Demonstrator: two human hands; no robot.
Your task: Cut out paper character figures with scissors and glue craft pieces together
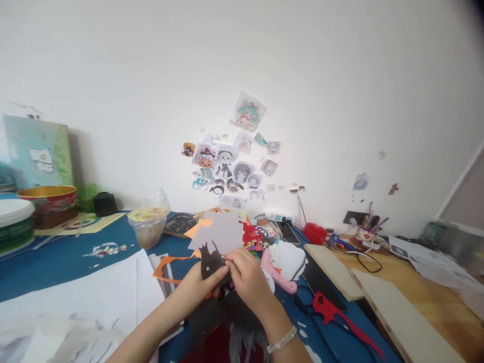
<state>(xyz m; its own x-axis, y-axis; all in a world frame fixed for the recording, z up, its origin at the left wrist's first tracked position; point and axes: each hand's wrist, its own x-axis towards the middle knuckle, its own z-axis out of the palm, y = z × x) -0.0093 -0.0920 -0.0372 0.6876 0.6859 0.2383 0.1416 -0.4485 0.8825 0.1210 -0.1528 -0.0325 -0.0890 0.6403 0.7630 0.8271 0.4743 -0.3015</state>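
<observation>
Two hands, left [206, 282] and right [246, 276], both grips pinching one black paper piece [210, 263]; one red-handled tool [328, 310], one plastic cup [148, 227] lay on blue surface [85, 266].

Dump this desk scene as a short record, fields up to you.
left_hand: left hand gripping dark cut-out piece
right_hand: right hand, fingers at the piece's right edge; exact grip hidden
surface: blue tabletop
left_side: white sheets, lidded plastic cup
beyond_hands: pale grey sheet on coloured paper
right_side: pink-handled tool, red tool, wooden boards
wall: cluster of drawings
</observation>
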